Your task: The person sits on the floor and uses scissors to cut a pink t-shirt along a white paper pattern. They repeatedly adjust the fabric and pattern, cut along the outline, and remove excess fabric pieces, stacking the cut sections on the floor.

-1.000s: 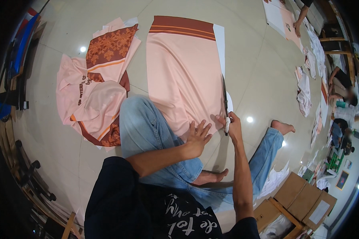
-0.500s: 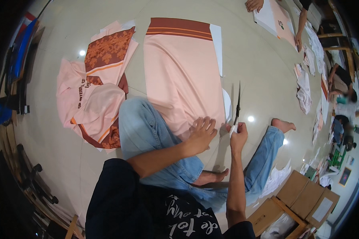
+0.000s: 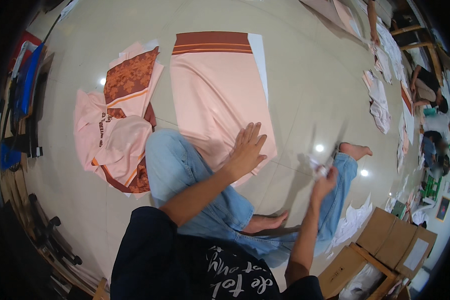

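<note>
I observe the pink cloth (image 3: 205,82) laid on the floor (image 3: 305,90) at 12 o'clock from the seated person. The left hand (image 3: 247,150) rests palm-down and extended at the cloth's 5 o'clock, presumably to prevent slipping. The right hand (image 3: 325,185), at 4 o'clock from the left, grips motion-blurred scissors (image 3: 319,167) away from the cloth, probably keeping the blades off it.

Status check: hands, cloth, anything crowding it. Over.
Left hand flat on pink panel. Right hand gripping scissors, blurred, right of the panel. Panel creased, brown band at far end. Bent knee at its near left edge.
</note>
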The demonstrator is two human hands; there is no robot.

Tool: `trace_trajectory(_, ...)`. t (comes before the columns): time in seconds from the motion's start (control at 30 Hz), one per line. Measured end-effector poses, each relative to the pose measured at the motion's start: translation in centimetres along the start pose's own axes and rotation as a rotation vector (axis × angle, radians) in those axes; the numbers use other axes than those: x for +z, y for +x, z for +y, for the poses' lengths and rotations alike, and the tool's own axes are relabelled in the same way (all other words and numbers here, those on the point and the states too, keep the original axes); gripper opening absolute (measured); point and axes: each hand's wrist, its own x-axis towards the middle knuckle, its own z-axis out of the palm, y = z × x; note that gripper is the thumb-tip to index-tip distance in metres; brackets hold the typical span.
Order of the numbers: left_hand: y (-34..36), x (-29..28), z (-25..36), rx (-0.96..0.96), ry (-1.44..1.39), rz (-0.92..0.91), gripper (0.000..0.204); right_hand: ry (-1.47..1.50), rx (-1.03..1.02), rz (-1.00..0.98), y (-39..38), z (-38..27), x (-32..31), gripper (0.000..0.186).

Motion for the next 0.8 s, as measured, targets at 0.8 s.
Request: trace_trajectory(0.8, -0.2, 4.1, -0.9, -0.069, -0.261, 0.063, 0.018, 0.139, 0.755, -0.55, -18.8, -7.1, -1.1, 0.031)
